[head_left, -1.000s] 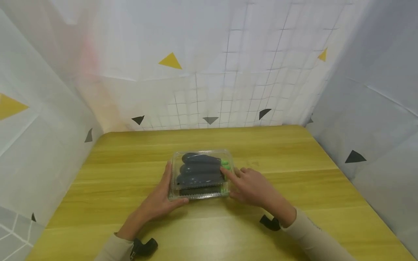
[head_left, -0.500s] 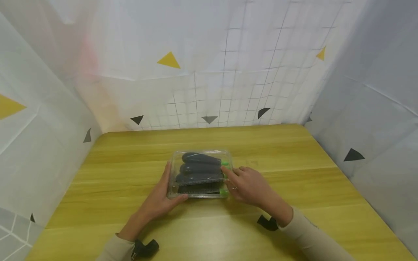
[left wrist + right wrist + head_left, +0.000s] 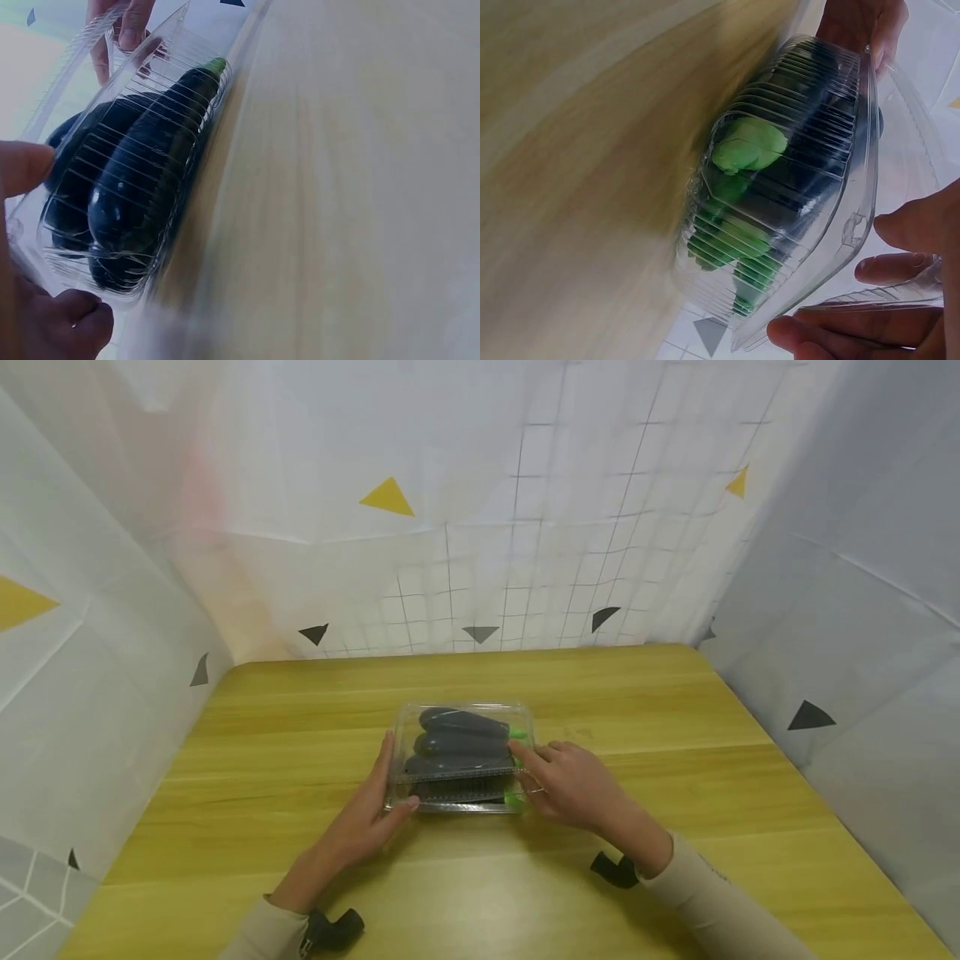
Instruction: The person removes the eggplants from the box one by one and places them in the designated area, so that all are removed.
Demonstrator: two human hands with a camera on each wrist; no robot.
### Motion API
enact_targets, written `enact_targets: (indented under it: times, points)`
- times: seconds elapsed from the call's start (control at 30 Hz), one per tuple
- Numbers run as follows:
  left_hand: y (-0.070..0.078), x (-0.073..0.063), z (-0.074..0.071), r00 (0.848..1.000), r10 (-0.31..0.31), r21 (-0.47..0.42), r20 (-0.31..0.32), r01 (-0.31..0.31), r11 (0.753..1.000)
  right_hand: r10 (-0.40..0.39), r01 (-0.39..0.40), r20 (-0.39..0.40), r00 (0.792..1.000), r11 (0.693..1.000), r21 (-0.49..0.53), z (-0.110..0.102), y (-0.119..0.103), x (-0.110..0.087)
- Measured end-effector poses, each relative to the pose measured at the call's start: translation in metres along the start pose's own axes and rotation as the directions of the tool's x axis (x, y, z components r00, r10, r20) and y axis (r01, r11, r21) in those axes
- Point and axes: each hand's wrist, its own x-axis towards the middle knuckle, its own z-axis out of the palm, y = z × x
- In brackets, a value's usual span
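Note:
A clear plastic clamshell box (image 3: 468,808) of dark purple eggplants (image 3: 461,745) with green stem ends lies mid-table. Its lid (image 3: 907,292) is raised along the near side, leaving a gap above the base. My left hand (image 3: 358,822) grips the box's left end, thumb at the near corner of the rim and fingers around the end wall. At the right end, my right hand (image 3: 573,787) pinches the lid edge between its fingers, and its thumb (image 3: 911,221) is near the base's rim. The ribbed base wall shows the eggplants through it in both wrist views.
A wood-grain table (image 3: 480,893) extends around the box. White sheeting (image 3: 337,568) with grid lines and coloured triangles stands behind it and at both sides. Black curved pieces (image 3: 333,931) are at the wrists.
The lid's near edge has lifted away from the base, baring the gap at the front. My left thumb has slid left along the near rim; my right fingers have risen with the lid.

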Motion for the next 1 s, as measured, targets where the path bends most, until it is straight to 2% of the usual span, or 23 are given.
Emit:
enact_targets:
  times: [0.4,0.63,0.83,1.0]
  points:
    - [0.0011,-0.0008,0.0007,0.998,0.064,0.017,0.004,-0.064,0.998,0.004,-0.004,0.022,1.000,1.000,0.016,-0.0005,-0.0005,-0.0010]
    - [-0.0002,-0.0004,-0.0037,0.994,0.107,0.107,0.003,-0.107,0.989,0.053,-0.053,0.007,0.999,0.995,0.085,-0.0027,0.0022,-0.0008]
    - [-0.0020,0.0006,-0.0026,0.995,0.101,0.109,-0.017,-0.098,0.989,0.071,-0.072,0.015,0.997,0.996,0.059,-0.0056,0.0039,0.0003]
    - [-0.0038,-0.0003,-0.0017,0.998,0.064,0.033,-0.020,-0.063,0.997,0.128,-0.128,-0.027,0.991,0.992,0.008,-0.0096,0.0072,0.0014]
